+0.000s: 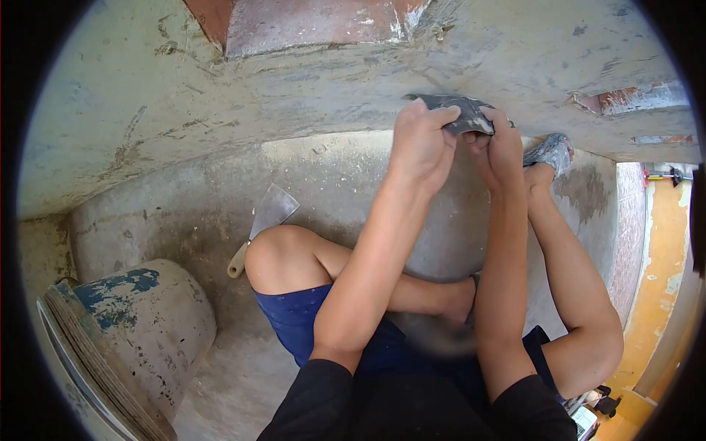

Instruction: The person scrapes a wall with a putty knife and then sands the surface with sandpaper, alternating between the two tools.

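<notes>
A dark grey, bent sheet [471, 112] is held up in front of the plastered wall [316, 88]. My left hand [428, 140] grips its left part, with the thumb lying on the sheet's face. On the sheet's right part, my right hand [501, 147] is closed, its fingers curled at the lower edge. The sheet sags a little between the two hands and looks flexible. Whether it touches the wall behind, I cannot tell.
A putty knife [272, 212] lies on the concrete floor [176, 198] beside my left knee. At the lower left is a paint-stained bucket [147, 323]. My legs are folded around the middle. Reddish recesses [309, 26] cut into the wall.
</notes>
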Action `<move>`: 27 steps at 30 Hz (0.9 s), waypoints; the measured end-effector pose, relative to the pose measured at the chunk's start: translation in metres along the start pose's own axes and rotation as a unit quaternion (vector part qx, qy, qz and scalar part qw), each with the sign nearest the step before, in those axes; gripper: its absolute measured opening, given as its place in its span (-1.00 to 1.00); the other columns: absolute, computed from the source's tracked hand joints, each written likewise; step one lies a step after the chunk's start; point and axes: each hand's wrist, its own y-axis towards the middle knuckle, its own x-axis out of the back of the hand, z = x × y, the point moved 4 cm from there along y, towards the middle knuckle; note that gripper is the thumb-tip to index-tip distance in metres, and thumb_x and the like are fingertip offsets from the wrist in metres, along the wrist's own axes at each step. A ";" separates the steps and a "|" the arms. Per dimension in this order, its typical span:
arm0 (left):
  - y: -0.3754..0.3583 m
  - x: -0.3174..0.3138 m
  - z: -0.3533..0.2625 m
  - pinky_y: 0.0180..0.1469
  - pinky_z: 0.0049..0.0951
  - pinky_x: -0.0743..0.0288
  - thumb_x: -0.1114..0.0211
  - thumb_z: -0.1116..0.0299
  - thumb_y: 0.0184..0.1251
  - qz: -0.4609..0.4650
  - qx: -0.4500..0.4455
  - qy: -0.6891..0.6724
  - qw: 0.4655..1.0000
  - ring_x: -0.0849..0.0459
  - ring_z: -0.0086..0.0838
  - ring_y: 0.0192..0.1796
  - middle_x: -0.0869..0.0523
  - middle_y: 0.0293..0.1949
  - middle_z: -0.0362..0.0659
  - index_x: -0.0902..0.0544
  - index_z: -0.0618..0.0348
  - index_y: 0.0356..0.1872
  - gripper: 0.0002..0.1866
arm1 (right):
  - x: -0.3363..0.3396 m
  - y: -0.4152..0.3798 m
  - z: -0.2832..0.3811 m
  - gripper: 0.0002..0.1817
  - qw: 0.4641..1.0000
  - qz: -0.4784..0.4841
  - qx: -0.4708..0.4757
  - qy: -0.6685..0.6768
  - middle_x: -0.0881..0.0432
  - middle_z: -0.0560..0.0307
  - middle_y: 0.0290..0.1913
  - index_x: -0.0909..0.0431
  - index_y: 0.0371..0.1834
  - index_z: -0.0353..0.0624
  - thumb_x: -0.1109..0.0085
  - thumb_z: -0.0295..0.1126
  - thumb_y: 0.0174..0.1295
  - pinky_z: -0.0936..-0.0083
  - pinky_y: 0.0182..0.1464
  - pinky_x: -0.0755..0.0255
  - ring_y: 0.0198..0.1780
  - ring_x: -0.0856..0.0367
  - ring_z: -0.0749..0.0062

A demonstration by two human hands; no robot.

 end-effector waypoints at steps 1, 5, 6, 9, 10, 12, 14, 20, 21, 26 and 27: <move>0.001 -0.005 0.001 -0.06 -0.25 -0.56 -0.18 0.71 0.24 0.013 0.016 -0.029 0.999 -0.72 -0.18 -0.17 -0.70 -0.26 0.06 -0.53 0.39 -0.25 -0.91 | 0.000 -0.001 0.006 -0.73 1.000 -0.001 0.002 0.003 -0.59 0.05 -0.50 -0.56 -0.31 -0.31 -0.02 -0.31 0.37 0.53 -0.51 -0.34 -0.54 -0.50 0.49; -0.020 0.016 -0.061 0.16 -0.36 -0.55 -0.15 0.74 0.32 0.049 0.003 -0.035 0.998 -0.65 -0.31 0.01 -0.63 -0.08 0.06 -0.47 0.48 -0.11 -0.84 | -0.058 -0.014 -0.003 -0.76 0.998 0.043 0.003 -0.044 -0.60 0.10 -0.49 -0.56 -0.32 -0.29 -0.04 -0.32 0.37 0.54 -0.55 -0.33 -0.56 -0.50 0.48; -0.032 0.026 -0.082 0.17 -0.38 -0.54 -0.13 0.76 0.32 0.020 -0.032 -0.051 0.998 -0.63 -0.32 0.06 -0.60 -0.04 0.07 -0.45 0.52 -0.05 -0.80 | -0.079 -0.017 -0.011 -0.77 0.997 0.065 -0.020 -0.040 -0.61 0.13 -0.45 -0.56 -0.31 -0.28 -0.06 -0.31 0.38 0.54 -0.55 -0.31 -0.53 -0.50 0.48; -0.066 0.030 -0.145 0.20 -0.43 -0.55 -0.12 0.74 0.37 -0.011 -0.105 0.031 0.994 -0.61 -0.37 0.09 -0.57 0.00 0.05 -0.44 0.53 -0.03 -0.81 | -0.143 -0.032 -0.030 -0.75 0.984 0.173 -0.034 0.006 -0.59 0.11 -0.47 -0.54 -0.39 -0.31 -0.06 -0.34 0.38 0.53 -0.58 -0.27 -0.58 -0.46 0.49; -0.069 0.026 -0.153 0.20 -0.44 -0.55 -0.12 0.73 0.37 -0.004 -0.093 0.044 0.995 -0.62 -0.38 0.08 -0.58 0.00 0.04 -0.45 0.51 -0.03 -0.81 | -0.150 -0.032 -0.034 -0.75 0.982 0.186 -0.018 0.011 -0.59 0.11 -0.47 -0.54 -0.37 -0.31 -0.06 -0.35 0.38 0.53 -0.59 -0.26 -0.59 -0.45 0.49; -0.068 0.028 -0.151 0.20 -0.44 -0.55 -0.13 0.72 0.38 0.001 -0.085 0.056 0.995 -0.62 -0.39 0.08 -0.60 0.00 0.02 -0.47 0.49 -0.03 -0.81 | -0.148 -0.030 -0.035 -0.76 0.979 0.204 -0.002 0.015 -0.59 0.10 -0.47 -0.54 -0.36 -0.31 -0.06 -0.36 0.38 0.54 -0.61 -0.26 -0.60 -0.45 0.48; -0.055 0.031 -0.132 0.19 -0.46 -0.54 -0.14 0.71 0.37 0.009 -0.097 0.056 0.994 -0.63 -0.41 0.07 -0.62 -0.02 -0.01 -0.50 0.44 -0.03 -0.81 | -0.120 -0.023 -0.034 -0.79 0.982 0.175 -0.051 0.052 -0.61 0.09 -0.45 -0.54 -0.32 -0.30 -0.04 -0.37 0.38 0.53 -0.60 -0.29 -0.57 -0.49 0.47; -0.006 -0.022 0.000 0.06 -0.39 -0.56 -0.20 0.69 0.30 0.010 0.004 -0.010 1.000 -0.70 -0.33 -0.09 -0.71 -0.23 -0.03 -0.57 0.38 -0.22 -0.92 | -0.004 0.004 0.012 -0.73 0.995 -0.005 0.067 -0.069 -0.62 0.06 -0.50 -0.56 -0.33 -0.32 0.00 -0.31 0.35 0.55 -0.55 -0.34 -0.57 -0.53 0.46; -0.004 -0.021 0.000 0.06 -0.39 -0.56 -0.20 0.69 0.30 0.012 0.006 -0.011 1.000 -0.70 -0.33 -0.09 -0.71 -0.23 -0.03 -0.57 0.38 -0.22 -0.92 | 0.002 0.004 0.015 -0.72 1.000 -0.024 0.007 -0.007 -0.63 0.07 -0.49 -0.56 -0.32 -0.32 0.01 -0.29 0.36 0.55 -0.54 -0.36 -0.56 -0.55 0.45; -0.020 -0.008 -0.051 0.15 -0.43 -0.52 -0.17 0.76 0.30 0.044 -0.002 -0.056 0.997 -0.62 -0.39 -0.03 -0.61 -0.14 -0.03 -0.52 0.43 -0.17 -0.87 | -0.043 -0.009 0.011 -0.79 0.999 0.009 0.033 -0.038 -0.66 0.07 -0.39 -0.58 -0.28 -0.25 -0.09 -0.31 0.33 0.49 -0.45 -0.49 -0.47 -0.61 0.42; -0.030 0.001 -0.073 0.22 -0.42 -0.50 -0.16 0.77 0.31 0.049 -0.024 -0.055 0.997 -0.62 -0.36 -0.03 -0.60 -0.12 -0.01 -0.50 0.46 -0.15 -0.87 | -0.069 -0.018 0.010 -0.79 0.998 0.023 0.016 -0.047 -0.66 0.07 -0.42 -0.58 -0.30 -0.26 -0.09 -0.32 0.33 0.48 -0.47 -0.48 -0.48 -0.63 0.42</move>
